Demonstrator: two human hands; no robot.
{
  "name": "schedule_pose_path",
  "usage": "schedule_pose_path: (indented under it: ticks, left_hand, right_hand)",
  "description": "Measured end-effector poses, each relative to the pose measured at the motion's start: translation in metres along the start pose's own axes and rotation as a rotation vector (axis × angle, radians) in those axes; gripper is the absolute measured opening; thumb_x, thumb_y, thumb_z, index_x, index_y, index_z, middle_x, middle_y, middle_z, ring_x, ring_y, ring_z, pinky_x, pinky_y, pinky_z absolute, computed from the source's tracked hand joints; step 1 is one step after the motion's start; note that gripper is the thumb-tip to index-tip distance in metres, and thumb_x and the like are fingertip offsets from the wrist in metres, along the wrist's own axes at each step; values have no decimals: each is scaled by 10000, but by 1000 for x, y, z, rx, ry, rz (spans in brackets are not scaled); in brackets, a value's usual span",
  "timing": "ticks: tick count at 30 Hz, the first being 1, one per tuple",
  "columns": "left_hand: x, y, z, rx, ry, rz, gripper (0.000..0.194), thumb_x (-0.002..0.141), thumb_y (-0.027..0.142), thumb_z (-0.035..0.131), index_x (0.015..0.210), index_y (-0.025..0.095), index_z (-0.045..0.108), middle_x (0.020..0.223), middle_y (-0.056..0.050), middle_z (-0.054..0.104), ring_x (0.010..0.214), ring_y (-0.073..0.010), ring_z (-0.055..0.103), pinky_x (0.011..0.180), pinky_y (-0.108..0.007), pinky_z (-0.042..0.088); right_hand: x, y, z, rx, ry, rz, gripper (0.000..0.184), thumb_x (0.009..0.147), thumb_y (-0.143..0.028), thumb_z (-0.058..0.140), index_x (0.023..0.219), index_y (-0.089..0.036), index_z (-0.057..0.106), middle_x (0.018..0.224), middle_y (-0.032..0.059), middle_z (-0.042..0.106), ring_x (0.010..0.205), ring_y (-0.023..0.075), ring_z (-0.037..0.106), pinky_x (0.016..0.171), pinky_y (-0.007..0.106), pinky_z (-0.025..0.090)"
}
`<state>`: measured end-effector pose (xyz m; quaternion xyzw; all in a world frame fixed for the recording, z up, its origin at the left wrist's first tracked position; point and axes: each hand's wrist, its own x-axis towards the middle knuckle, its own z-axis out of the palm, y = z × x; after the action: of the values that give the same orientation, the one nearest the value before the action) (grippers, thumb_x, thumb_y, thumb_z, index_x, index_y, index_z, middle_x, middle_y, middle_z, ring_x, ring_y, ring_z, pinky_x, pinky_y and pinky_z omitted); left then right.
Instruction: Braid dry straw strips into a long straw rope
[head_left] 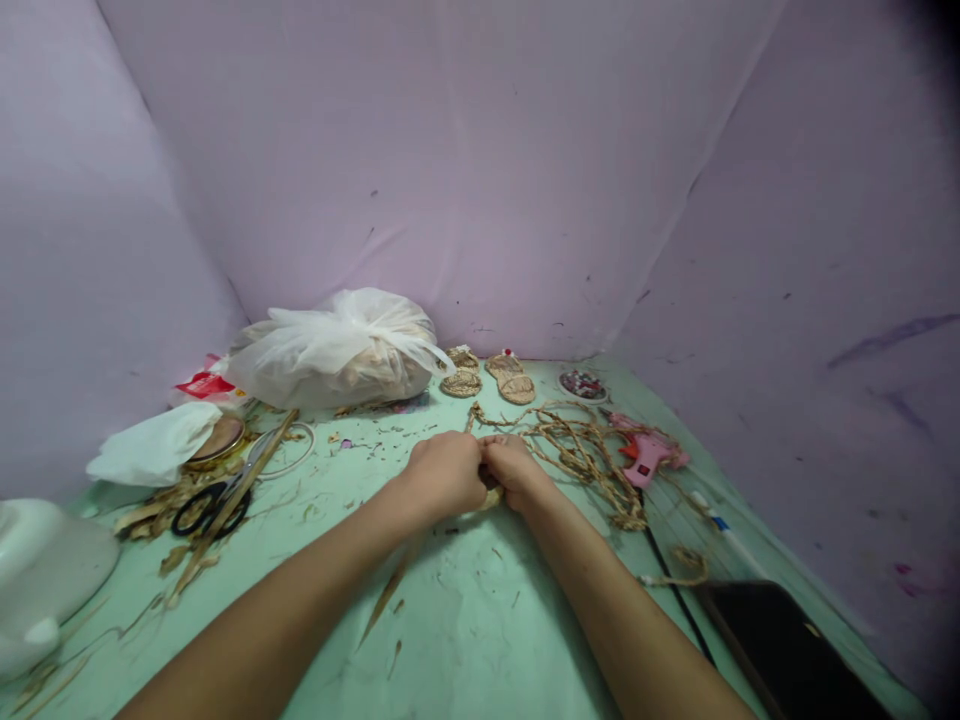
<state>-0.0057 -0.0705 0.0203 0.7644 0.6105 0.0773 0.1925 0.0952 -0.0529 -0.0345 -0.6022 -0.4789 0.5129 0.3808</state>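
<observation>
Over the middle of the table, my left hand and my right hand meet with their fingers pinched together. Both are closed on a tan dried-fibre braid, a bit of which shows beneath the fingers. A braided end sticks up just beyond the knuckles. From there the plaited cord runs into a loose tangle right of my right hand. Below my left wrist a thin dry fibre strip trails toward me. My fingertips hide how the fibres cross.
Small woven slippers sit at the back beside a tied white plastic bag and a dish of beads. At right are a pink glue gun and a phone. Black-handled scissors lie left among fibre scraps.
</observation>
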Motion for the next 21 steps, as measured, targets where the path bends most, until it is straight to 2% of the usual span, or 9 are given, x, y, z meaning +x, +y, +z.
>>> schedule_pose_path:
  ticks: [2, 4, 6, 9, 12, 15, 18, 21]
  left_hand:
    - [8, -9, -10, -38, 4, -52, 102, 584, 242, 586, 547, 147, 585, 512, -63, 535, 550, -188, 535, 495, -244, 340]
    - [16, -18, -14, -202, -6, -154, 115, 624, 226, 540, 566, 137, 586, 464, -40, 510, 445, -144, 485, 443, -233, 316]
    - [22, -22, -11, -438, -120, -250, 125, 658, 196, 501, 597, 126, 584, 420, -13, 482, 364, -104, 420, 396, -216, 288]
    - [27, -24, 0, -740, -323, -319, 156, 694, 143, 455, 562, 112, 532, 404, 0, 476, 318, -65, 363, 355, -189, 257]
    - [30, -26, 9, -903, -404, -319, 166, 703, 125, 449, 546, 108, 500, 423, 6, 482, 318, -45, 361, 340, -167, 244]
    - [30, -27, 11, -838, -379, -305, 189, 698, 147, 463, 513, 116, 488, 353, 34, 404, 290, -46, 320, 327, -168, 218]
    - [31, -26, 13, -653, -293, -288, 248, 680, 162, 458, 435, 138, 436, 297, 26, 361, 261, -59, 286, 325, -193, 208]
    - [33, -26, 19, -489, -156, -295, 195, 601, 140, 497, 418, 145, 430, 291, 33, 339, 270, -69, 292, 336, -205, 194]
  right_hand:
    - [-2, -5, -2, 58, -51, 48, 83, 568, -118, 496, 489, -138, 479, 344, -54, 373, 314, 45, 302, 337, 172, 238]
    - [-4, -8, -4, 102, -109, 90, 112, 606, -149, 519, 497, -128, 502, 320, -69, 329, 296, 31, 246, 324, 169, 183]
    - [-5, -10, -7, 122, -148, 111, 128, 620, -154, 527, 497, -128, 501, 310, -78, 305, 287, 25, 213, 320, 172, 146]
    - [-4, -9, -9, 124, -192, 107, 104, 613, -132, 514, 509, -127, 503, 343, -57, 378, 294, 29, 242, 320, 176, 129]
    - [-1, -6, -10, 85, -216, 96, 95, 616, -131, 501, 521, -130, 504, 371, -50, 406, 309, 34, 260, 331, 179, 149]
    - [-1, -6, -10, -144, -159, 19, 89, 623, -141, 514, 534, -136, 523, 396, -44, 426, 348, 45, 306, 373, 182, 211]
    - [-6, -10, -7, -580, 8, -156, 74, 638, -192, 541, 608, -149, 593, 561, 24, 581, 512, 101, 483, 465, 202, 293]
    - [-14, -15, -4, -949, 112, -286, 119, 651, -216, 545, 719, -162, 626, 734, 92, 641, 700, 184, 568, 549, 241, 335]
